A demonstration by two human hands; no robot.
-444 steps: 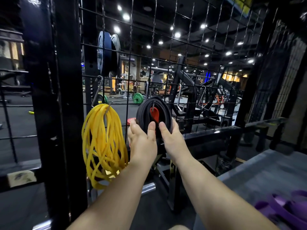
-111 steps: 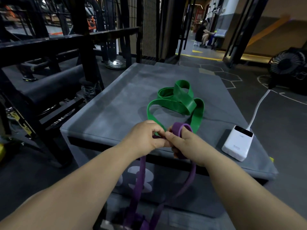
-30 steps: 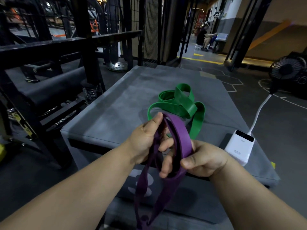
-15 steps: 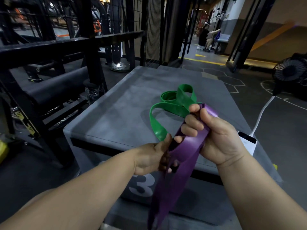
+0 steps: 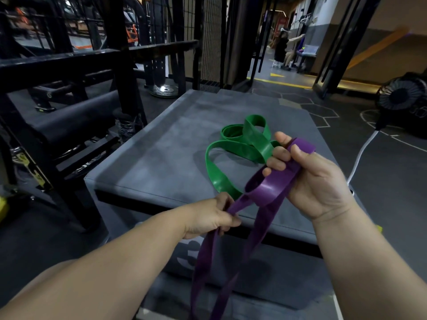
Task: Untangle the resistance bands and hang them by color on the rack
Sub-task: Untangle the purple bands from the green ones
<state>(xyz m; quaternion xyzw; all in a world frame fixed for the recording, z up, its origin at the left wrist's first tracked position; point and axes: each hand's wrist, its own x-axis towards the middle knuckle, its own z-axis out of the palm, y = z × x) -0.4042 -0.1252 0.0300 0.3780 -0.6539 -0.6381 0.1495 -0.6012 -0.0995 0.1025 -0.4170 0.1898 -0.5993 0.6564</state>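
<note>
grey box [image 5: 161, 153]: carries the green band [image 5: 240, 148], coiled loosely toward its right edge | purple band [image 5: 265, 190]: held above the near edge, strands hanging in front | right hand [image 5: 316, 181]: grasps its top fold | left hand [image 5: 208, 218]: pinches one strand lower | risk, as I judge: pulling apart may tighten a twist or catch the green loop beside it

The purple band [image 5: 268, 190] has a pale sheen at its bend; the green band [image 5: 240, 148] is plain. The surface [image 5: 166, 158] is mottled grey, with a black strip under its edge and a pale 3 [image 5: 189, 252] on its side. The frame [image 5: 69, 63] is black. The floor [image 5: 381, 181] is dark grey with white hexagon lines and a yellow marking [image 5: 277, 75]. The cable [image 5: 360, 155] is white.
</note>
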